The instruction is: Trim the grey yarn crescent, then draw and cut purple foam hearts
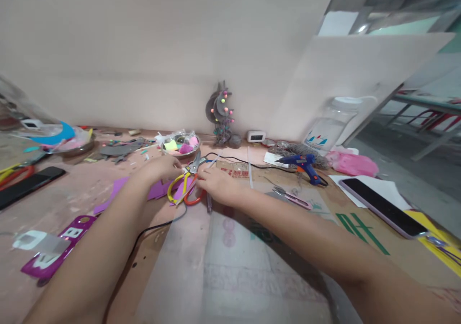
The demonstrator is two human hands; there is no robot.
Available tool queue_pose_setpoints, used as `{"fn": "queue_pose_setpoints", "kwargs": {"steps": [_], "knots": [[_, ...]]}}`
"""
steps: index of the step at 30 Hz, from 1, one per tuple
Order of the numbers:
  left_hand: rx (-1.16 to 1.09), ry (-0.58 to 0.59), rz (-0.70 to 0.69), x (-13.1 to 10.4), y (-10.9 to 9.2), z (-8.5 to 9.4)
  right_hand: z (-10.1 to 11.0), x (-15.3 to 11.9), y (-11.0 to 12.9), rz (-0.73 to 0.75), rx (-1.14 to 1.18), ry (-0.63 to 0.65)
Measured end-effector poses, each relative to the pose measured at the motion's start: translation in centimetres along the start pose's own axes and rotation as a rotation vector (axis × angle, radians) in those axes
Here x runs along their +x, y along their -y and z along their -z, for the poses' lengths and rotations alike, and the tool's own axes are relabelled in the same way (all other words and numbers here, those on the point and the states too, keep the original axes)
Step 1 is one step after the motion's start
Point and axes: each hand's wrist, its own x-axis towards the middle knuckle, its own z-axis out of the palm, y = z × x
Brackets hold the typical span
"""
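Scissors with one yellow and one orange handle loop (180, 188) lie on the table, blades pointing away, between my two hands. My left hand (163, 168) is just left of the blades, its fingers curled together; what they hold, if anything, is too small to name. On the right, my right hand (218, 184) is over the orange loop with its fingers bent inward, and its fingertips are hard to make out. Purple sheet pieces (158, 190) lie under and beside the scissors. A dark pen-like stick (209, 202) shows below my right hand.
Behind stand a bowl of foam pieces (180, 144), a dark beaded ornament (221, 113) and a small clock (256, 136). A blue glue gun (302, 164), pink snips (293, 198), a phone (383, 208) and a bottle (329, 125) are right. A purple strap (61, 247) and another phone (30, 186) are left.
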Motion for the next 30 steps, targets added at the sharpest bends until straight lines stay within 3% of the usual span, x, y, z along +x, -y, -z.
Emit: {"fn": "queue_pose_setpoints", "kwargs": {"steps": [4,10,13,19,26,30], "knots": [[0.047,0.150,0.026,0.0,-1.0,-0.8,0.1,0.3,-0.7,-0.022,-0.156,0.000],[0.131,0.192,-0.088,-0.7,-4.6,-2.9,-0.3,0.9,-3.4,-0.127,-0.228,-0.001],[0.169,0.140,-0.082,-1.2,-5.8,-3.1,-0.6,0.7,-3.8,-0.131,-0.238,-0.032],[0.166,0.024,-0.021,-1.9,-5.0,-1.0,1.3,-2.2,-2.4,-0.095,-0.226,-0.135],[0.187,-0.023,-0.009,-1.0,-5.9,-4.5,1.6,-8.3,0.1,0.005,-0.202,-0.118],[0.167,-0.037,-0.024,-0.7,-5.7,-5.5,1.0,-9.4,1.4,0.026,-0.202,-0.104]]}}
